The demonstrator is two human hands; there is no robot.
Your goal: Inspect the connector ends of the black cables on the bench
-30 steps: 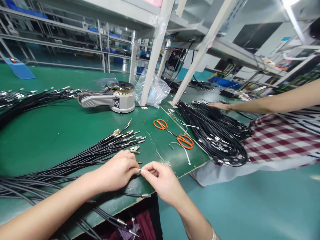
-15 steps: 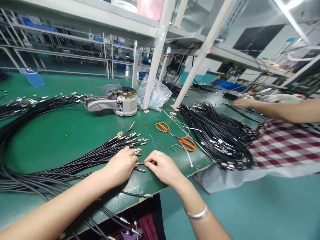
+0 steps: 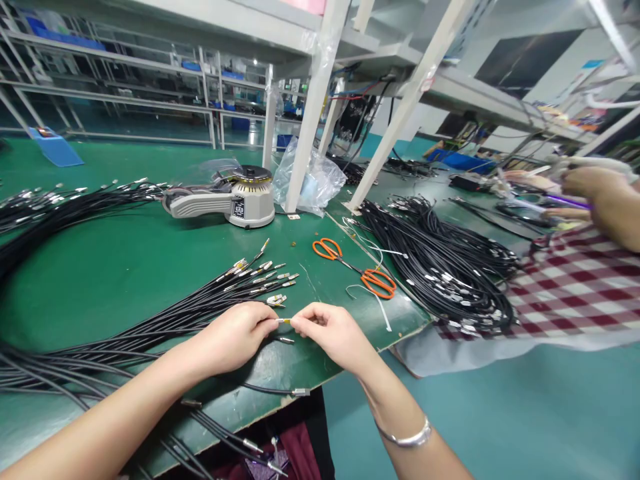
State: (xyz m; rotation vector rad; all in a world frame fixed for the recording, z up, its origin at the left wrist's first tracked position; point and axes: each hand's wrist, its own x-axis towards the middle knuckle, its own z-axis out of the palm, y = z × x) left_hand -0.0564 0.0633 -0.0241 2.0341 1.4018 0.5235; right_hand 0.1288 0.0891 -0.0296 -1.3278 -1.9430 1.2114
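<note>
My left hand (image 3: 239, 339) is closed in a pinch around the end of a black cable. Its slim metal connector (image 3: 281, 321), with a yellow bit at the tip, bridges the small gap between my hands. Thumb and forefinger of my right hand (image 3: 331, 333) press together on that yellow tip; whether it is tape or a sleeve I cannot tell. Behind and beside my left hand fans a bundle of black cables (image 3: 187, 308) with metal ends, some bearing yellow bands. A single cable with a bigger metal plug (image 3: 301, 393) lies at the table's front edge.
Orange-handled scissors (image 3: 354, 268) and white cable ties (image 3: 383, 312) lie right of my hands. Farther back stand a grey round tape dispenser (image 3: 250, 200) and a clear plastic bag (image 3: 315, 180). Another cable pile (image 3: 440, 267) sits at right, near a co-worker's arm (image 3: 613, 200).
My hands have come slightly up off the cables, and more of the connector with its yellow tip shows between them. At right, the co-worker's arm has moved farther right.
</note>
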